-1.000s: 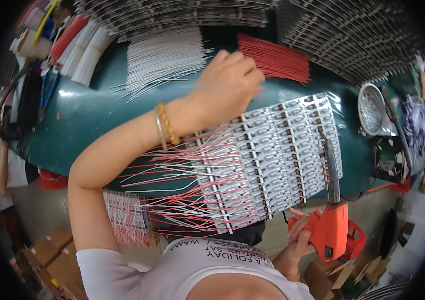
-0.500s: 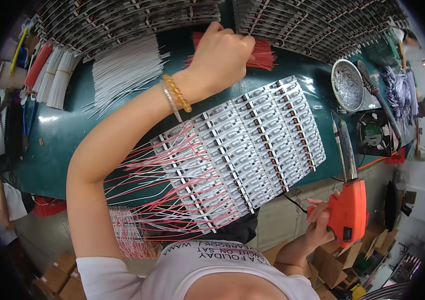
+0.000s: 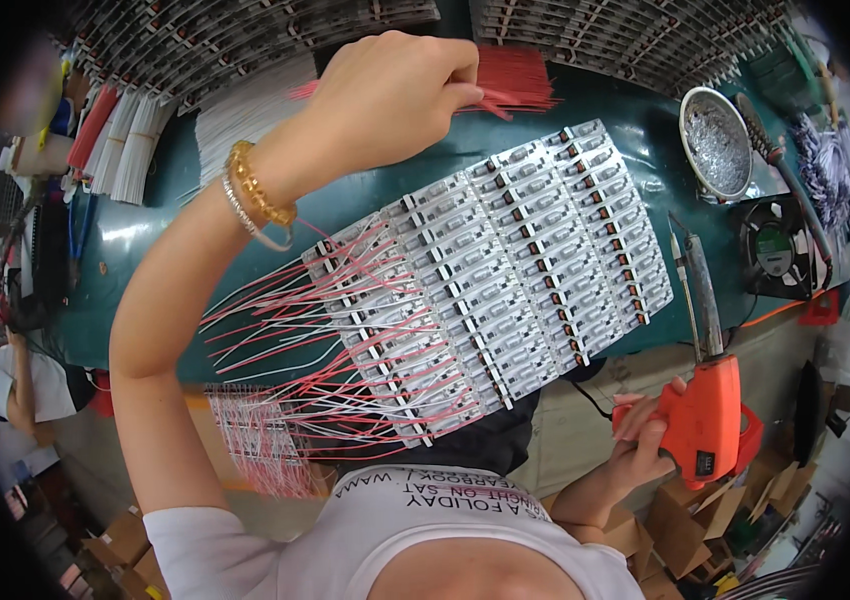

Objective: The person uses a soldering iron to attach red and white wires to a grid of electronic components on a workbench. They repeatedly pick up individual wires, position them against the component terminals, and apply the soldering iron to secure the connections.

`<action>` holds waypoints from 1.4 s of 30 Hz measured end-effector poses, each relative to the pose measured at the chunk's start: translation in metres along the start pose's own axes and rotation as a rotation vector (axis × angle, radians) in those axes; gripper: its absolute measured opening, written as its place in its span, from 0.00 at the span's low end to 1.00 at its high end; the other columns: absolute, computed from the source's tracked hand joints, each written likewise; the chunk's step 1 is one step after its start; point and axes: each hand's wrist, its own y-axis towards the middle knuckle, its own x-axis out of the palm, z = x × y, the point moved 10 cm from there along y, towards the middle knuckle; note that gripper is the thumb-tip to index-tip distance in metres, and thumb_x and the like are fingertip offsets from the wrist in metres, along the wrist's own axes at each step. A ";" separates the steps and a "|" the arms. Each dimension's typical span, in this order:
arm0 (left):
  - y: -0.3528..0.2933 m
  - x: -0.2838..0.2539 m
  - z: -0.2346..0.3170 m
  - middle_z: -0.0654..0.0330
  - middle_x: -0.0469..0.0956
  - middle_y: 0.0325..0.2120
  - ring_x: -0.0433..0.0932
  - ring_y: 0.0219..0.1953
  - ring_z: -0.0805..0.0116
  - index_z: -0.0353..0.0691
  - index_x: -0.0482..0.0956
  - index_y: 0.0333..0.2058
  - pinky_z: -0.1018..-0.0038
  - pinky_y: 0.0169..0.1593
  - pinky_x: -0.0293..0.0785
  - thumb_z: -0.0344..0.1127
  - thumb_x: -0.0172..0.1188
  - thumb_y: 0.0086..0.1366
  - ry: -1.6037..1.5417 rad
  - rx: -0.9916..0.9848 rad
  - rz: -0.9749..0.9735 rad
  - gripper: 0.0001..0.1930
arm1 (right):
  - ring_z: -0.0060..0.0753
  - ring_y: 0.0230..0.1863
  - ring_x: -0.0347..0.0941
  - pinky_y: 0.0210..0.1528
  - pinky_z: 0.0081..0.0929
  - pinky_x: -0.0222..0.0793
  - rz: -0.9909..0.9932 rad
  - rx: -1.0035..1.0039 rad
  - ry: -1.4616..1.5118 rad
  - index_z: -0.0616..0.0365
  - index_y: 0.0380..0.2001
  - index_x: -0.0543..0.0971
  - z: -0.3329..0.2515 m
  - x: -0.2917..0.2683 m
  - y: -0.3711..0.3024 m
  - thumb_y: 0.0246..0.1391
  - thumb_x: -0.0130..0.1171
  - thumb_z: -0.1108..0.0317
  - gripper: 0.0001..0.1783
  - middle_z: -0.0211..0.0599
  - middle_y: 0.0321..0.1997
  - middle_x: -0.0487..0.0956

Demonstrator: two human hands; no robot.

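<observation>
My left hand (image 3: 390,105) is raised over the far middle of the bench, fingers pinched on red wire. Its fingertips are at the edge of a pile of cut red wires (image 3: 517,75), and the hand hides part of the strands. Below it lies a slanted panel of small boards (image 3: 505,270) in rows, with electronic parts on them. Red and white wires (image 3: 285,325) stick out from the panel's left rows. At the right, my right hand (image 3: 640,445) is closed round the handle of an orange soldering gun (image 3: 710,415), its metal tip pointing away from me.
White wires (image 3: 245,120) lie in a pile at the far left, near tied wire bundles (image 3: 125,150). Stacked board panels (image 3: 245,35) line the back. A metal bowl (image 3: 715,145) and a small black fan (image 3: 777,250) stand right. Finished-looking wired boards (image 3: 260,430) hang near my lap.
My left hand has drawn back left and toward me from the red wire pile, with red wire in its fingers. My right hand still holds the soldering gun.
</observation>
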 end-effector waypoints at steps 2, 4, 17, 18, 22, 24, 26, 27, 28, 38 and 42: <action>-0.006 -0.002 0.007 0.53 0.78 0.21 0.77 0.24 0.52 0.39 0.80 0.27 0.62 0.30 0.71 0.36 0.62 0.60 0.146 0.069 -0.026 0.08 | 0.18 0.12 0.59 0.33 0.34 0.77 -0.007 0.012 0.016 0.74 0.60 0.65 0.002 -0.001 -0.002 0.65 0.57 0.57 0.32 0.27 0.14 0.64; -0.012 -0.009 0.021 0.54 0.79 0.21 0.78 0.24 0.53 0.40 0.80 0.24 0.62 0.30 0.73 0.33 0.62 0.57 0.385 0.217 0.007 0.06 | 0.18 0.12 0.58 0.34 0.34 0.76 -0.014 0.019 0.029 0.74 0.60 0.65 0.004 -0.001 -0.004 0.65 0.57 0.57 0.32 0.27 0.15 0.64; -0.019 0.016 0.014 0.51 0.80 0.21 0.81 0.25 0.52 0.37 0.82 0.24 0.62 0.30 0.75 0.30 0.60 0.56 0.388 0.214 -0.235 0.05 | 0.19 0.13 0.58 0.34 0.33 0.75 -0.082 0.045 0.103 0.73 0.59 0.65 0.006 0.013 -0.008 0.66 0.56 0.58 0.30 0.27 0.14 0.64; -0.023 0.016 0.007 0.51 0.80 0.20 0.81 0.24 0.53 0.37 0.81 0.25 0.63 0.29 0.74 0.30 0.59 0.58 0.285 0.165 -0.255 0.06 | 0.19 0.13 0.58 0.34 0.33 0.75 -0.066 0.061 0.090 0.73 0.59 0.65 0.007 0.012 -0.009 0.66 0.56 0.58 0.30 0.27 0.14 0.64; -0.039 0.014 -0.005 0.54 0.79 0.18 0.79 0.21 0.59 0.35 0.80 0.28 0.66 0.27 0.71 0.32 0.57 0.65 -0.094 0.009 -0.255 0.08 | 0.19 0.12 0.58 0.33 0.32 0.75 -0.011 0.053 0.060 0.74 0.59 0.65 0.012 0.002 -0.004 0.66 0.55 0.58 0.30 0.28 0.14 0.64; -0.046 0.013 -0.001 0.59 0.77 0.16 0.75 0.17 0.69 0.35 0.78 0.32 0.74 0.24 0.67 0.32 0.56 0.67 -0.276 0.002 -0.190 0.07 | 0.20 0.12 0.58 0.32 0.32 0.75 0.022 0.001 0.024 0.74 0.59 0.65 0.007 -0.004 0.007 0.66 0.55 0.58 0.30 0.28 0.14 0.64; -0.049 0.010 -0.001 0.53 0.78 0.17 0.77 0.20 0.57 0.34 0.77 0.30 0.69 0.25 0.69 0.31 0.57 0.65 -0.360 -0.126 -0.159 0.07 | 0.20 0.12 0.59 0.30 0.31 0.74 0.058 -0.120 -0.025 0.74 0.61 0.63 -0.005 -0.021 0.027 0.66 0.55 0.58 0.31 0.28 0.14 0.64; -0.051 0.010 -0.001 0.50 0.79 0.18 0.79 0.21 0.52 0.33 0.76 0.30 0.67 0.26 0.71 0.30 0.57 0.65 -0.408 -0.187 -0.149 0.06 | 0.20 0.12 0.59 0.29 0.31 0.74 0.075 -0.181 -0.056 0.74 0.61 0.62 -0.012 -0.028 0.038 0.66 0.55 0.59 0.31 0.28 0.14 0.64; -0.054 0.012 0.001 0.51 0.79 0.18 0.78 0.20 0.53 0.34 0.76 0.30 0.68 0.25 0.70 0.30 0.58 0.64 -0.426 -0.207 -0.143 0.06 | 0.21 0.13 0.60 0.24 0.29 0.68 0.136 -0.216 -0.003 0.72 0.50 0.71 -0.020 -0.029 0.052 0.66 0.55 0.61 0.21 0.29 0.14 0.64; -0.064 0.019 0.004 0.58 0.79 0.24 0.75 0.23 0.65 0.34 0.77 0.30 0.73 0.27 0.70 0.30 0.63 0.63 -0.348 -0.050 0.022 0.06 | 0.19 0.12 0.59 0.18 0.23 0.59 0.283 0.093 -0.098 0.70 0.49 0.73 0.004 -0.043 0.077 0.65 0.58 0.53 0.26 0.25 0.14 0.64; -0.067 0.027 0.002 0.57 0.77 0.26 0.77 0.27 0.63 0.33 0.78 0.29 0.72 0.30 0.72 0.29 0.65 0.61 -0.384 -0.067 0.038 0.06 | 0.20 0.12 0.61 0.18 0.22 0.62 -0.078 0.172 0.109 0.71 0.63 0.61 -0.003 0.006 0.037 0.61 0.58 0.42 0.44 0.25 0.13 0.65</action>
